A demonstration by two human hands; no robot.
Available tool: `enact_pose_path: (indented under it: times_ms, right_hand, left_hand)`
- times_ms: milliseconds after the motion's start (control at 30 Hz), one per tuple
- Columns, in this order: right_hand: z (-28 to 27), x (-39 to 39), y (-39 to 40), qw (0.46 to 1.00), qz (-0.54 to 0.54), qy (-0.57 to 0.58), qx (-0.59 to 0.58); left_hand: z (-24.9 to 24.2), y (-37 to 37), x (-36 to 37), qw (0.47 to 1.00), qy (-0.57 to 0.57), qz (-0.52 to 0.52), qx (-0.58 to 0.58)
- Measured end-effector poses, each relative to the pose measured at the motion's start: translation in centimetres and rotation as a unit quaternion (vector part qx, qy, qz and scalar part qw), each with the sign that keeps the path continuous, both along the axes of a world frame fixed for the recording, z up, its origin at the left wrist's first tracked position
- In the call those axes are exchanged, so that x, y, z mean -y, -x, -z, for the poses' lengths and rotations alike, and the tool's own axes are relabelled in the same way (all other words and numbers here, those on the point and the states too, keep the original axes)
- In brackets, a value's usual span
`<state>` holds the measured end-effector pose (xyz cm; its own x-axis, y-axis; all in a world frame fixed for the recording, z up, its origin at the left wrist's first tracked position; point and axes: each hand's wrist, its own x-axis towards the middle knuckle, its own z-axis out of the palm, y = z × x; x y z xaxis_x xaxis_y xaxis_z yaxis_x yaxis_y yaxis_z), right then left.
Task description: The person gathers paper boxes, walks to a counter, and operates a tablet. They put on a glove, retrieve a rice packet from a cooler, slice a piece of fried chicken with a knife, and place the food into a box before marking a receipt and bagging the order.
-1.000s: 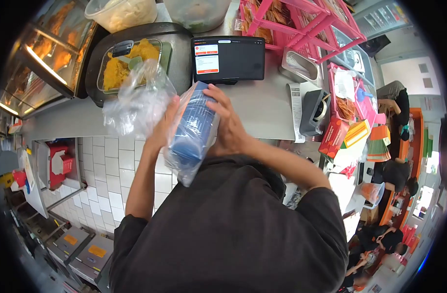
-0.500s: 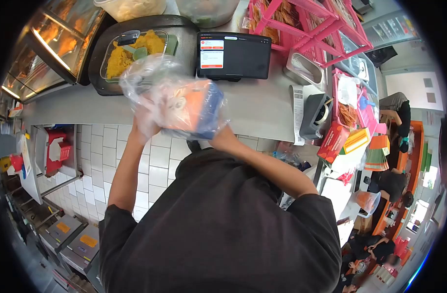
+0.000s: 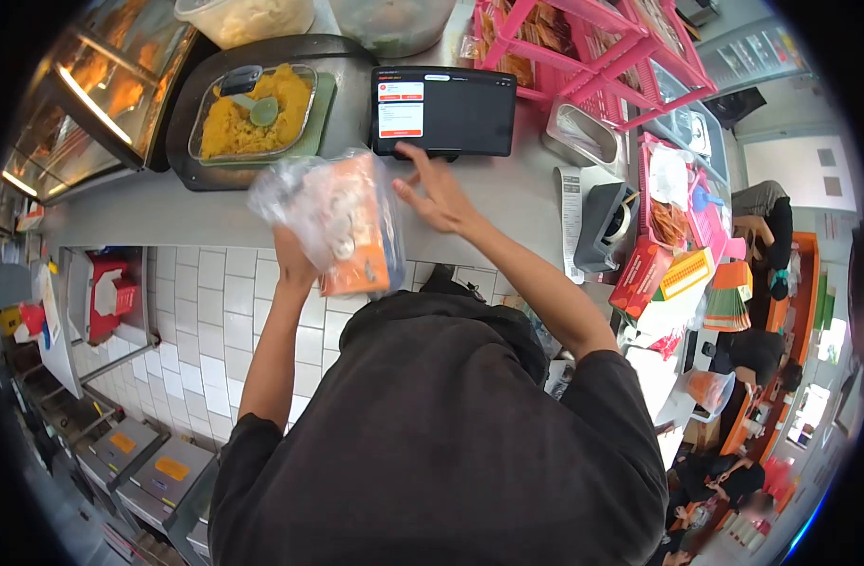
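My left hand grips a clear plastic bag with an orange and blue box inside, held at the counter's front edge. Folds of the bag cover most of those fingers. My right hand is off the bag, fingers spread, its fingertips at the lower edge of a tablet. The tablet stands on the counter with a dark screen and a white panel at its left. Behind the bag, a glass dish of yellow food with a green scoop rests on a dark tray.
A heated glass display stands at the left. Pink racks of packets, a metal container, a receipt strip and a tape dispenser line the right. Several people sit or stand far right.
My right hand has let go of the bagged box and moved up and right to the tablet. The bagged box has turned more upright in my left hand.
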<state>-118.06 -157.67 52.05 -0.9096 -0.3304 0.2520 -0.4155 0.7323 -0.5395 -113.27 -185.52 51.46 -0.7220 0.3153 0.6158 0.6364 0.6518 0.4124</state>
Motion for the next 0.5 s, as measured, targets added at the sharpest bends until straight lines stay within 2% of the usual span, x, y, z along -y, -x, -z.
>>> enact_pose_path:
  times_ms: [33, 67, 100, 133, 167, 200, 233, 267, 300, 333, 367, 400, 433, 467, 500]
  right_hand:
    - [0.9, -0.3, 0.4, 0.998, 0.052, -0.045, 0.004]
    - [1.3, -0.5, 0.8, 0.998, 0.050, -0.042, 0.002]
    - [1.6, -0.8, 1.2, 0.991, 0.079, -0.086, -0.065]
    - [1.9, -1.0, 1.4, 0.977, 0.110, -0.131, -0.130]
    - [2.2, -0.9, 1.6, 0.978, 0.113, -0.128, -0.118]
    - [2.6, -0.8, 1.7, 0.978, 0.113, -0.129, -0.115]
    - [3.0, -0.8, 1.9, 0.975, 0.107, -0.150, -0.121]
    - [2.8, -0.8, 2.1, 0.971, 0.105, -0.172, -0.129]
    - [2.5, -1.1, 1.7, 0.969, 0.115, -0.178, -0.130]
    - [1.2, -1.4, 1.0, 0.975, 0.139, -0.105, -0.141]
    - [0.4, -2.1, 0.9, 0.974, 0.162, -0.029, -0.156]
    - [0.3, -3.7, 1.2, 0.971, 0.178, -0.035, -0.159]
    - [0.6, -6.2, 1.7, 0.954, 0.240, -0.031, -0.175]
    - [1.0, -9.1, 2.6, 0.936, 0.296, -0.025, -0.192]
    - [2.3, -13.0, 4.0, 0.920, 0.334, 0.003, -0.207]
  left_hand:
    - [-1.0, -0.3, -0.5, 0.967, -0.161, -0.080, 0.181]
    - [-1.6, -0.1, -1.0, 0.872, -0.312, -0.153, 0.344]
    - [-1.8, -0.4, -1.6, 0.843, -0.365, -0.194, 0.345]
    - [-1.4, -0.8, -1.4, 0.845, -0.361, -0.191, 0.346]
    - [-0.6, -1.6, -1.3, 0.928, -0.165, -0.199, 0.269]
    - [0.1, -2.3, -1.3, 0.963, 0.037, -0.199, 0.177]
    - [-0.4, -0.9, -2.9, 0.990, -0.043, -0.122, -0.051]
    - [0.7, -1.3, -2.7, 0.990, -0.046, -0.119, -0.052]
    - [2.9, -1.8, -2.5, 0.982, 0.001, -0.167, 0.092]
    - [4.0, -1.8, -3.0, 0.951, 0.050, -0.202, 0.230]
    - [1.9, -1.5, -4.6, 0.935, 0.022, -0.218, 0.279]
    - [1.6, -0.8, -6.1, 0.939, 0.022, -0.202, 0.277]
    - [1.4, -0.5, -7.2, 0.981, 0.062, -0.111, 0.149]
    - [1.5, -0.2, -8.0, 0.995, 0.097, -0.023, 0.016]
    - [2.2, 0.1, -8.5, 0.990, 0.084, 0.068, 0.091]
